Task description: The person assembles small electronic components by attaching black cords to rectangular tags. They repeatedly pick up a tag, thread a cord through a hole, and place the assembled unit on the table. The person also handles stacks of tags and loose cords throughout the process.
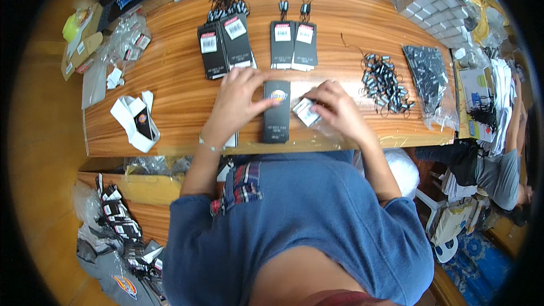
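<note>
A black hang tag (276,122) with a colourful oval logo lies upright before me near the table's front edge, perhaps a stack of them. My left hand (241,99) rests at its left side, fingers spread and thumb tip on the logo. Right of the tag, my right hand (335,109) pinches a small bundle of white barcode stickers (306,113); a piece of clear plastic shows under that hand. Beyond my left hand lie black tags (211,51) with barcode stickers and black strings. Another pair of stickered, strung tags (282,45) sits farther to the right.
A pile of black string loops (386,85) lies to the right, beside a clear bag of black pieces (430,79). White boxes (433,14) in plastic stand at the back right. A white paper strip (133,122) is at left. A co-worker (498,173) is at far right.
</note>
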`<state>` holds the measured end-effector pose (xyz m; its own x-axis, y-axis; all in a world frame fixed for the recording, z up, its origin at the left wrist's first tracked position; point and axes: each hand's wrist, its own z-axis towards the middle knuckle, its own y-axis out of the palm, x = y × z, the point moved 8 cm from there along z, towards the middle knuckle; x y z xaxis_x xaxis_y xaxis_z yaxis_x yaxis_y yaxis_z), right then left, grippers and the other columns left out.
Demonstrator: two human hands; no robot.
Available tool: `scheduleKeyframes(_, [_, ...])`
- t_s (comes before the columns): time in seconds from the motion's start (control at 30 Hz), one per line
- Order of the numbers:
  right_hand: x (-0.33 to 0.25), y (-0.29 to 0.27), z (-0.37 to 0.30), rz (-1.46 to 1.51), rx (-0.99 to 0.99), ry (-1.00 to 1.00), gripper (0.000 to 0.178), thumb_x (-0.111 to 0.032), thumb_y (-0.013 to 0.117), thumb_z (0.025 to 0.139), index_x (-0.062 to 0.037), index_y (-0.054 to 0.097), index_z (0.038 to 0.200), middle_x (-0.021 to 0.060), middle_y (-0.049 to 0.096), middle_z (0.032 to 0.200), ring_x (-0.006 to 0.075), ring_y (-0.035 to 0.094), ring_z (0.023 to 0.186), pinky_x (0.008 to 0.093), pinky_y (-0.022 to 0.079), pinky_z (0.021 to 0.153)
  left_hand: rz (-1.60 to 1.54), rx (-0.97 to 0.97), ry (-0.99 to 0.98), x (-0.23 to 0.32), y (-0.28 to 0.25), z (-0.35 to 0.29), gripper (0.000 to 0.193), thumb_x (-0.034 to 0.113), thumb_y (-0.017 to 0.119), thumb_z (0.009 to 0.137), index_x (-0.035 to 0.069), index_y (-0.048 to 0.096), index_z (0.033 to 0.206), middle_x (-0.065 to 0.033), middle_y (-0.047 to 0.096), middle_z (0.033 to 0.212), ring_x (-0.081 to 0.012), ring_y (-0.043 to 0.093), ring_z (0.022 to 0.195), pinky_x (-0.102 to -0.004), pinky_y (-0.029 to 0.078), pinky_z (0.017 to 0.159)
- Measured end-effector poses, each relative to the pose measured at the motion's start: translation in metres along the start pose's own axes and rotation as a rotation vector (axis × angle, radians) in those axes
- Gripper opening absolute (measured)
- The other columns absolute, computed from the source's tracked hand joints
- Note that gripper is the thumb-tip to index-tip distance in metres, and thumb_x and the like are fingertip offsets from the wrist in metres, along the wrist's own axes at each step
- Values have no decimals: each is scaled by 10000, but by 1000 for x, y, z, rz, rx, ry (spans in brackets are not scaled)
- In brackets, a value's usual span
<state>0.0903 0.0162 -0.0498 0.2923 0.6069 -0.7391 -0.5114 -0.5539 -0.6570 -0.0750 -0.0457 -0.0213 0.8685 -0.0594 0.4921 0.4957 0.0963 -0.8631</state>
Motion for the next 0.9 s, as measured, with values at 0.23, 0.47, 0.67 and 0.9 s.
scheduleKeyframes(0.23, [-13, 11, 7, -221, -182, -5, 414, -245, 697, 671, -132, 615, 1061, 75, 500, 921, 248, 462, 903, 359, 387, 797, -49, -47, -101, 0, 15, 1, 614, 334, 747, 586, 64, 584, 1114, -38, 557, 1046, -243, 427, 994, -363, 330, 909])
scheduleKeyframes(0.47, [-2, 4, 7, -118, -119, 35, 409, -214, 715, 646, -114, 636, 1034, 79, 512, 924, 247, 476, 901, 347, 395, 804, -21, -33, -106, 2, 15, 4, 568, 339, 742, 574, 107, 613, 1076, -9, 536, 1044, -228, 422, 987, -366, 326, 898])
scheduleKeyframes(0.67, [3, 2, 6, -49, -65, 17, 404, -197, 735, 620, -82, 645, 997, 73, 518, 900, 242, 475, 884, 349, 403, 791, -13, 4, -149, 7, 11, 7, 533, 280, 755, 555, 106, 620, 1040, -19, 535, 1004, -233, 418, 988, -365, 327, 893])
scheduleKeyframes(0.9, [4, 3, 6, -51, -48, -20, 403, -207, 729, 627, -56, 639, 990, 73, 542, 911, 235, 479, 872, 345, 396, 806, 20, -59, -112, 4, 14, 7, 513, 305, 738, 592, 102, 602, 1043, -29, 521, 1056, -236, 421, 990, -368, 325, 884])
